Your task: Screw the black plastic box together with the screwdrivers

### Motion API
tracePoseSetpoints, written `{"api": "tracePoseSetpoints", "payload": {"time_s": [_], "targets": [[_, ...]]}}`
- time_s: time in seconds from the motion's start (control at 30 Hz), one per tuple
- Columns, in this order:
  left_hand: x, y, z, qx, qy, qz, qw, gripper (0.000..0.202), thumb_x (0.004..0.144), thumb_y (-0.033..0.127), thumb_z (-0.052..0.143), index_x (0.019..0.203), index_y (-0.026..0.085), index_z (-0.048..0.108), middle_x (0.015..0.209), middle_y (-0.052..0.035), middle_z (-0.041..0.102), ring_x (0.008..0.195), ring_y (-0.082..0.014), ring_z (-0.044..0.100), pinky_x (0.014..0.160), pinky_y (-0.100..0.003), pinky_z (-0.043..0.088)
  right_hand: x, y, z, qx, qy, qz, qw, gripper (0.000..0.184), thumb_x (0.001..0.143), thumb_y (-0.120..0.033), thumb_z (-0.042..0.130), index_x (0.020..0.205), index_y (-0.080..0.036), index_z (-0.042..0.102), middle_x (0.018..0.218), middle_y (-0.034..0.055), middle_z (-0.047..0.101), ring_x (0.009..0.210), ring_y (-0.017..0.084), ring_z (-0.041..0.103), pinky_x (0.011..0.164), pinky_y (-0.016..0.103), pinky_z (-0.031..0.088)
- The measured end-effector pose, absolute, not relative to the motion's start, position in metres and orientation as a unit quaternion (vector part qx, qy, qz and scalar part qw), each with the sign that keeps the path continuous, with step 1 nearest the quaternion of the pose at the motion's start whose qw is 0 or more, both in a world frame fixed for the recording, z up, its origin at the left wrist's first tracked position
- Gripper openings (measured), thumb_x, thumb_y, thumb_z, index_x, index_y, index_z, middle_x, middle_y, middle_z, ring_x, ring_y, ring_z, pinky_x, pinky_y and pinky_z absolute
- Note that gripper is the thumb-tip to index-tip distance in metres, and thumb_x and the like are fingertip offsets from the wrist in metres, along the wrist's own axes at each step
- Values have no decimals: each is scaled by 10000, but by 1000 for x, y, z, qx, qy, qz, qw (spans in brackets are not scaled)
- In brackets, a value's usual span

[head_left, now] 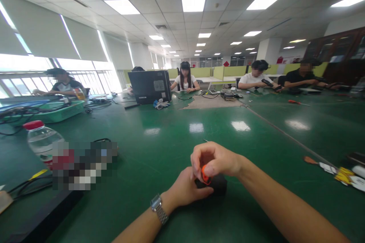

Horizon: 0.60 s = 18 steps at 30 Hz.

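Low at the centre, my left hand [185, 188] is closed round the near side of a dark block-shaped object [219, 185] on the green table. Its thumb lies along the object, whose far side is hidden. Just above, my right hand [215, 159] curls its fingers round a screwdriver with an orange and black handle [204, 174]. A thin metal tip shows past the knuckles. Most of the screwdriver is covered by the fingers, and I cannot tell whether it touches the dark object.
To the left are a water bottle [42, 140] with a red cap, a green basket [65, 111] of cables and a long black bar [48, 216]. A black monitor-like case [149, 86] and gloves [161, 103] stand farther off. Another screwdriver [295, 102] lies right. Several people sit across.
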<state>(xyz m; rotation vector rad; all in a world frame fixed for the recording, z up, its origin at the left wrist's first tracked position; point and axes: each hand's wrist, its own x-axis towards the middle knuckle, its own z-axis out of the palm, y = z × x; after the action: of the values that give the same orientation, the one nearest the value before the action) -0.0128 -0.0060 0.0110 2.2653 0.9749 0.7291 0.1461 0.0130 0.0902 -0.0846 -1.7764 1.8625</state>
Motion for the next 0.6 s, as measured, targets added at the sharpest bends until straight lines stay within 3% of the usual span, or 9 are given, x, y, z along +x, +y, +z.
{"api": "tracePoseSetpoints", "payload": {"time_s": [0.13,0.2,0.37,0.5,0.6], "targets": [[-11,-8,18,850,373,265,262,247,736,324,704,915,162,653,1020,-42,671,943,-229,612,858,-294,522,136,7,88,22,-609,745,272,164,783,-279,643,806,-139,561,520,-39,575,447,96,520,556,284,481],[-11,-8,18,852,367,267,261,212,733,322,704,869,165,658,1024,-42,667,956,-232,606,866,-295,518,135,5,89,6,-609,749,262,139,792,-254,620,837,-134,564,524,-39,572,451,94,524,554,272,475],[-13,-7,9,828,365,300,301,462,732,325,720,1153,188,591,1130,-54,647,1005,-235,600,891,-310,513,138,5,93,-65,-623,717,307,256,702,-202,693,917,-138,570,728,-3,608,607,110,588,573,242,474],[-12,-6,8,827,351,301,321,399,738,272,717,1122,205,631,1125,-29,662,996,-222,611,924,-306,488,137,7,93,-43,-592,725,349,57,821,-205,523,868,-171,526,511,-59,533,406,81,463,466,235,449],[-11,-5,10,829,335,300,334,363,752,259,702,1105,196,647,1091,-30,678,961,-217,622,902,-301,495,135,8,93,-44,-577,727,370,75,858,-216,470,840,-171,527,443,-79,466,351,63,379,411,204,408]]}}
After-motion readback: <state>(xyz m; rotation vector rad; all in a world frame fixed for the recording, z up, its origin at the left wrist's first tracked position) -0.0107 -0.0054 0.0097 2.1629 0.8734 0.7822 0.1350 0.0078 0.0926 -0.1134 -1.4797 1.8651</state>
